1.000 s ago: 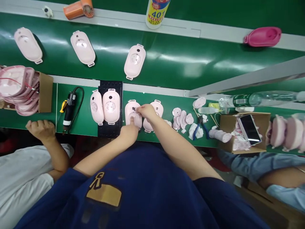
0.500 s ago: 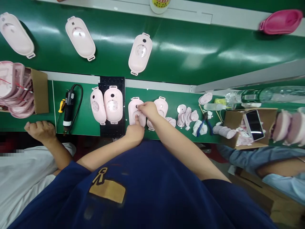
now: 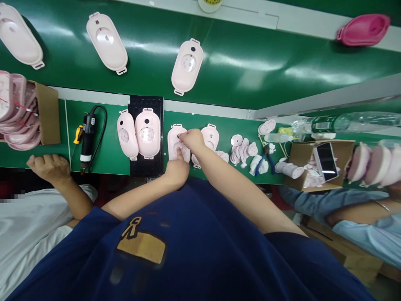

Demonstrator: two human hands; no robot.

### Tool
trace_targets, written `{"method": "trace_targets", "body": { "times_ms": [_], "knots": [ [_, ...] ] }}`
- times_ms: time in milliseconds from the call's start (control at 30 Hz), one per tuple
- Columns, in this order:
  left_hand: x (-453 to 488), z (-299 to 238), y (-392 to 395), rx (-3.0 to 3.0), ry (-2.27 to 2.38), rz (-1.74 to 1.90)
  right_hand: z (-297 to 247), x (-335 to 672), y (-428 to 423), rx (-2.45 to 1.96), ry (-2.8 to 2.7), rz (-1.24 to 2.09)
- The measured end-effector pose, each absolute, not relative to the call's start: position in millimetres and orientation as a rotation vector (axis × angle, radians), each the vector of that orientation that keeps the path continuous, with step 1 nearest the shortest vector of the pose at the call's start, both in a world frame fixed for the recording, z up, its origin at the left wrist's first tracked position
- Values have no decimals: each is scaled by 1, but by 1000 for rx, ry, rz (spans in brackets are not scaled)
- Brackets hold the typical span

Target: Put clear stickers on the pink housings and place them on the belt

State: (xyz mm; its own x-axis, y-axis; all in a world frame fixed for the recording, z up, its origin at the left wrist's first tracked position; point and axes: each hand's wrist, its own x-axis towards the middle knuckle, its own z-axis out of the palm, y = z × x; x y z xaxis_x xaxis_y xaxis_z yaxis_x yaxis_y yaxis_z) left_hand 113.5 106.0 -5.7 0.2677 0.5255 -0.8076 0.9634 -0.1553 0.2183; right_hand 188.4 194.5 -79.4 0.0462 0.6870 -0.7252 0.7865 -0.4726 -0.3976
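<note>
A pale pink oval shell (image 3: 174, 142) lies on the green bench just in front of me. My left hand (image 3: 177, 169) rests at its near end, fingers curled, with the index finger pressed on the round centre. My right hand (image 3: 194, 139) reaches across from the right and pinches at the shell's far end by a small dark spot; what it pinches is too small to make out. A second pink shell (image 3: 213, 134) lies right beside it, partly hidden by my right hand.
A black tray (image 3: 145, 103) to the left carries two pink shells. Further left lie an electric screwdriver (image 3: 85, 139) and a co-worker's hand (image 3: 47, 167). Pink discs (image 3: 243, 149), blue pliers (image 3: 260, 162) and a box with a phone (image 3: 326, 160) lie right. More shells (image 3: 187, 67) ride the belt.
Both hands stay on the same shell. My left index finger has slid a little up onto its centre, and the right fingers have settled at its far end. The view has shifted slightly.
</note>
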Motion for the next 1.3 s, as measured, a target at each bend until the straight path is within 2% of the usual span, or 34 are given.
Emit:
{"method": "trace_targets", "body": {
  "times_ms": [167,400,733,967,1100,1200,1300],
  "knots": [
    [114,-6,105,1808,1365,-792,-63,178,205,2095,1635,-1230],
    [112,-8,105,1814,1377,-829,-64,186,222,1970,1572,-1172],
    [93,-2,108,1850,1302,-730,-65,202,206,2105,1744,-1253],
    [30,42,103,1959,1181,-485,-36,258,141,1905,2197,-1513],
    [21,66,100,2007,1160,-438,-41,329,110,2225,2164,-1274],
    [34,73,104,2085,1266,-381,-50,388,119,2512,2032,-1016],
    [52,78,113,2174,1347,-290,-52,423,139,2594,1994,-950]
  ]
}}
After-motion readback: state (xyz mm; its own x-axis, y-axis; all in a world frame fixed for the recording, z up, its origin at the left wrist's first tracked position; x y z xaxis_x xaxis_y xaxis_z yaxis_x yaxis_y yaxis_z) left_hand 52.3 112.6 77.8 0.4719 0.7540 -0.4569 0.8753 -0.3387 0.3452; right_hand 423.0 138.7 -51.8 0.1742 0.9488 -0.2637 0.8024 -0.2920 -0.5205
